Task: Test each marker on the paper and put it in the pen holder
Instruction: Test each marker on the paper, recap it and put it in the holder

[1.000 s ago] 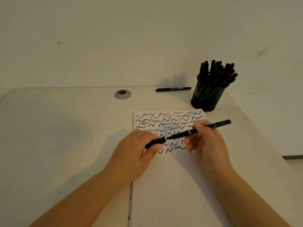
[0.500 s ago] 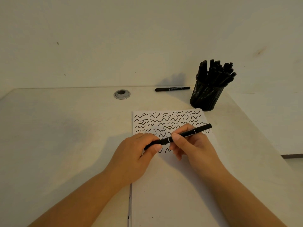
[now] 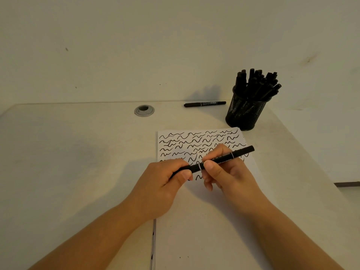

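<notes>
A black marker (image 3: 224,159) lies slanted across both hands above the white paper (image 3: 206,221), its cap end in my left hand (image 3: 161,190) and its barrel pinched by my right hand (image 3: 228,172). The cap sits closed on the marker. Black wavy test lines cover the paper's top part. A black mesh pen holder (image 3: 244,114) full of several black markers stands at the paper's far right corner. One more black marker (image 3: 205,104) lies flat on the desk near the wall.
The pale desk (image 3: 68,162) runs to a wall at the back, with a round metal cable grommet (image 3: 144,110) at centre back. The desk's right edge slants close past the pen holder. The paper is the top sheet of a pad.
A second ago the cap in my left hand and the marker in my right were apart. They have come together, and the cap is now on the marker.
</notes>
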{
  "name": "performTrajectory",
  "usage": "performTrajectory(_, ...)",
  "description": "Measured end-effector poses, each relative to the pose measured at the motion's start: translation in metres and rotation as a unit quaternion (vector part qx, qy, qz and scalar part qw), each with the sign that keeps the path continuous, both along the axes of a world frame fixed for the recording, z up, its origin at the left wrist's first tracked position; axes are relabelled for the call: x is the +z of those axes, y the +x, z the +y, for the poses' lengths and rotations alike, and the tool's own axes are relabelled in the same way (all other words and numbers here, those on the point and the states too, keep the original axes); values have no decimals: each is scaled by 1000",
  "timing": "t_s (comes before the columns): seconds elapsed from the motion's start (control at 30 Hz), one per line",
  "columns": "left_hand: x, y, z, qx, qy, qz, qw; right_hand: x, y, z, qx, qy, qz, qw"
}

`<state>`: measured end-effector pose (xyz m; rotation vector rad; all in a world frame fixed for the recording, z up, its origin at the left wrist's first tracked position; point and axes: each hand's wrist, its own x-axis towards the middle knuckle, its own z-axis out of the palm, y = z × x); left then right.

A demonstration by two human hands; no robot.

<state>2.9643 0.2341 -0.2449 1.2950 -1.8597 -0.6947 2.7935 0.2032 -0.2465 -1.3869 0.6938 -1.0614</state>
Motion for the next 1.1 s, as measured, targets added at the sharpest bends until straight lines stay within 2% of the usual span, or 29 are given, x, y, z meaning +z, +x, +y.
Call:
performTrajectory(0.23, 0, -2, -3, 20, -4, -11, 1000, 2, 5, -1, -46, 0, 5, 999)
performTrajectory(0.33, 0, -1, -4, 30, -10, -26, 999, 2, 6, -2, -82, 0, 48, 995)
performTrajectory(0.4, 0, 0, -4, 42, -18, -39, 998, 1, 7, -1, -131, -12, 121, 984)
performTrajectory(0.47, 0, 0, -4, 65, -34, -66, 995, 0, 8, 1, -172, -57, 196, 964)
performTrajectory(0.53, 1, 2, -3, 93, -49, -98, 990, 0, 9, 5, -196, -144, 236, 941)
performTrajectory(0.67, 8, 5, -3, 104, -92, -189, 972, 6, 12, 7, -250, -385, 302, 835)
performTrajectory(0.77, 18, 4, -2, 84, -159, -240, 954, 13, 10, 3, -222, -469, 382, 765)
performTrajectory(0.87, 28, 3, -6, 79, -185, -267, 942, 21, 3, -2, -183, -523, 445, 704)
performTrajectory(0.97, 38, 0, -14, 72, -218, -288, 930, 30, -4, -11, -165, -525, 474, 687)
performTrajectory(1.1, 57, -9, -32, 62, -246, -284, 925, 50, -13, -24, -154, -503, 490, 695)
